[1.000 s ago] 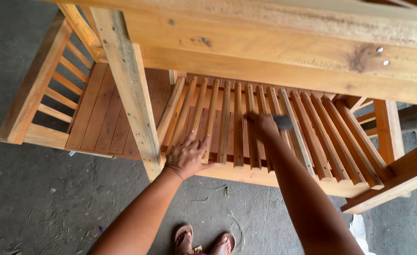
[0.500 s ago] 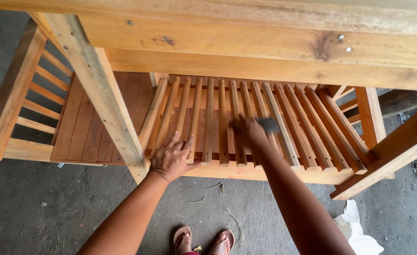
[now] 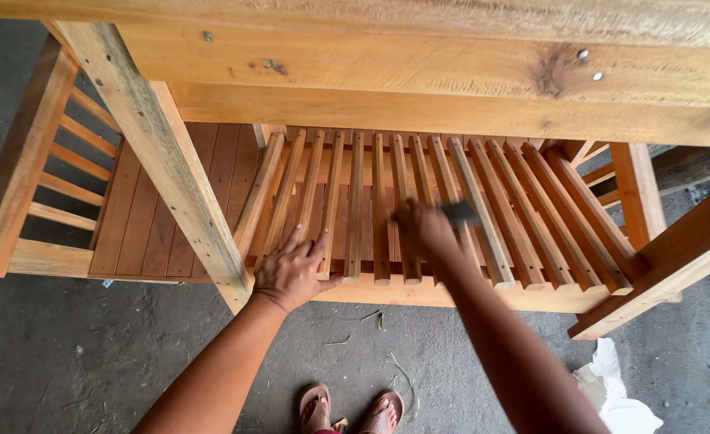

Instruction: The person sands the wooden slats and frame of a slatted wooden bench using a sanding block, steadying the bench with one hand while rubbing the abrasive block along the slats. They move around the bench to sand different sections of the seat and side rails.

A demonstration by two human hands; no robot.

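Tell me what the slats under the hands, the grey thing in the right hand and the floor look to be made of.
Slats: bare wood, reddish-brown, matte, grain visible, apparently unvarnished.
Grey thing in the right hand: blurred; possibly sandpaper or an abrasive pad, cannot tell.
Floor: looks like rough grey concrete, dusty and mottled.

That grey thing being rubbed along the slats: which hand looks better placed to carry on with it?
The right hand, probably: it already grips the grey pad on the middle slats. The left hand lies flat, fingers spread, on the slats' near ends, apparently bracing.
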